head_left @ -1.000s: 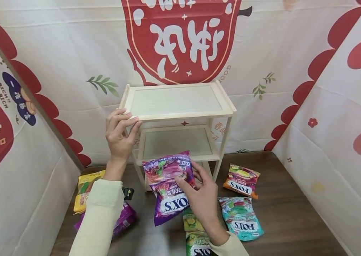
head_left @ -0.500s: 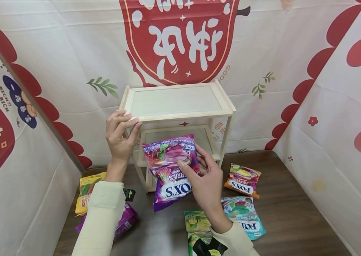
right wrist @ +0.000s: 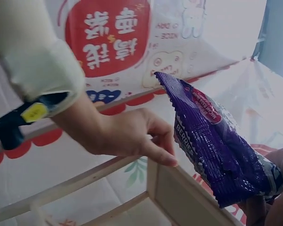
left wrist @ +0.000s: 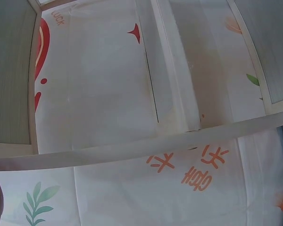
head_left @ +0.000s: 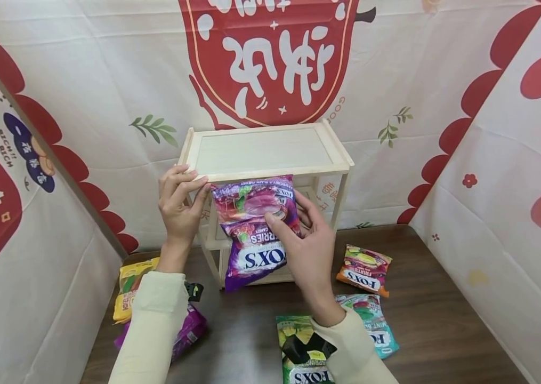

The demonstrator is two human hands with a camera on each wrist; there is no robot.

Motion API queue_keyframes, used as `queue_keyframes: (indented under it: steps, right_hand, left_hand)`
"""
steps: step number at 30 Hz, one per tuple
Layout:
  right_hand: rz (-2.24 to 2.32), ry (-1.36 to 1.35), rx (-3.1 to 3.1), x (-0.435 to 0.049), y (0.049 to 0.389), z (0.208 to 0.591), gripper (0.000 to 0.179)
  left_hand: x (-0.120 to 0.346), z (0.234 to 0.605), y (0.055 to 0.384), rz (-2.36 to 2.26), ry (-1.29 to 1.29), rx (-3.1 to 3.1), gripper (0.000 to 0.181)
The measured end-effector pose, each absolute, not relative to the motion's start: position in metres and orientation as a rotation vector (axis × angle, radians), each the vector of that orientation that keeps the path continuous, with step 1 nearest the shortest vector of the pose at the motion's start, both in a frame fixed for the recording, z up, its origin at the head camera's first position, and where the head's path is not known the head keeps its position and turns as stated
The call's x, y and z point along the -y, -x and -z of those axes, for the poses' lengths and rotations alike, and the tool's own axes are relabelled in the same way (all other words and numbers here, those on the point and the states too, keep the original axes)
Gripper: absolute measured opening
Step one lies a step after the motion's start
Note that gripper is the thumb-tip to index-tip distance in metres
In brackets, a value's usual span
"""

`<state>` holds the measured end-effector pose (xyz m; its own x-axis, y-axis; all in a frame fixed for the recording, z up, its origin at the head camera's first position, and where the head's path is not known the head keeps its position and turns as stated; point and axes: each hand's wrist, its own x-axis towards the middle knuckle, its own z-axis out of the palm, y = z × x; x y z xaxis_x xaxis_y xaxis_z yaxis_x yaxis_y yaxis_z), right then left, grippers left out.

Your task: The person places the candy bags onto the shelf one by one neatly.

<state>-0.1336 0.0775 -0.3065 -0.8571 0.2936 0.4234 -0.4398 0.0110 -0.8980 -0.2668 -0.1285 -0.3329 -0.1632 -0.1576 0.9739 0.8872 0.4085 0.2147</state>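
My right hand (head_left: 311, 250) pinches a purple bag of Fox's berries candy (head_left: 256, 234) by its right side, thumb on the front. The bag hangs upright before the upper opening of a small pale wooden shelf rack (head_left: 270, 174), hiding much of the middle tier. With fingers over the top board and thumb below its edge, my left hand (head_left: 181, 205) grips the rack's front left corner. The right wrist view shows the bag's back (right wrist: 214, 146) and the left hand (right wrist: 132, 134) beside it. Rack bars (left wrist: 108, 153) fill the left wrist view.
On the dark wooden table (head_left: 246, 341) lie an orange-red fruits bag (head_left: 364, 270), a mint bag (head_left: 371, 320) and a green bag (head_left: 299, 336) at right. A yellow bag (head_left: 128, 290) and another purple bag (head_left: 188, 330) lie at left. Printed cloth walls (head_left: 409, 69) surround the table.
My right hand has raised the purple candy bag from below the middle tier up to the top board's front edge. The left hand stays on the rack's corner.
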Motion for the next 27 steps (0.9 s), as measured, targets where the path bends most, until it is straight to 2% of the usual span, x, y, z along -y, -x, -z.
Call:
queue_keyframes:
  steps: [15, 24, 27]
  right_hand:
    - [-1.826, -0.137, 1.761, -0.070, 0.159, 0.272, 0.058]
    - [-1.771, -0.090, 1.774, -0.056, 0.156, 0.243, 0.054]
    - [-1.771, -0.089, 1.786, -0.055, 0.166, 0.244, 0.055]
  left_hand:
    - [0.132, 0.332, 0.264, 1.051, 0.694, 1.458, 0.026]
    - [0.131, 0.329, 0.264, 1.054, 0.700, 1.472, 0.023]
    - [0.131, 0.330, 0.265, 1.058, 0.702, 1.464, 0.021]
